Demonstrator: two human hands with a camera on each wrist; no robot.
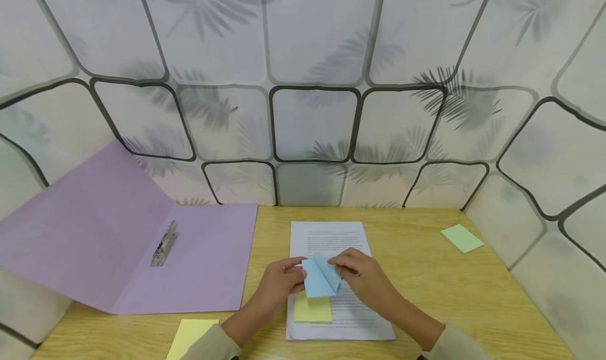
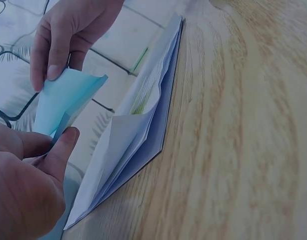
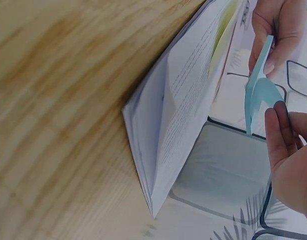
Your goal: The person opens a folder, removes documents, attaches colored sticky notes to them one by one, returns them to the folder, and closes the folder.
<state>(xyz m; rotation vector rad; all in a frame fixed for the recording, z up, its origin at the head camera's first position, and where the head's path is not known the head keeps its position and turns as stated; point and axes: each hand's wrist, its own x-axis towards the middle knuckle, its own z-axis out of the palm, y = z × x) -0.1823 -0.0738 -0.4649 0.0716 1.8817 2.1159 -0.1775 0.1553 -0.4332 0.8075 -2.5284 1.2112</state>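
A pad of blue sticky notes is held above a stack of printed papers. My left hand pinches the pad's left edge between thumb and fingers. With thumb and fingertips my right hand grips the top sheet, which is lifted and bent away from the pad; in the right wrist view the raised blue sheet curves off the pad. Under the pad, a yellow sticky note lies on the top page, partly hidden. The page corners curl up in the left wrist view.
An open purple folder with a metal clip lies to the left, its cover leaning up. A yellow pad sits at the front left, partly behind the sleeve. A green pad lies at the back right, near the patterned wall covering.
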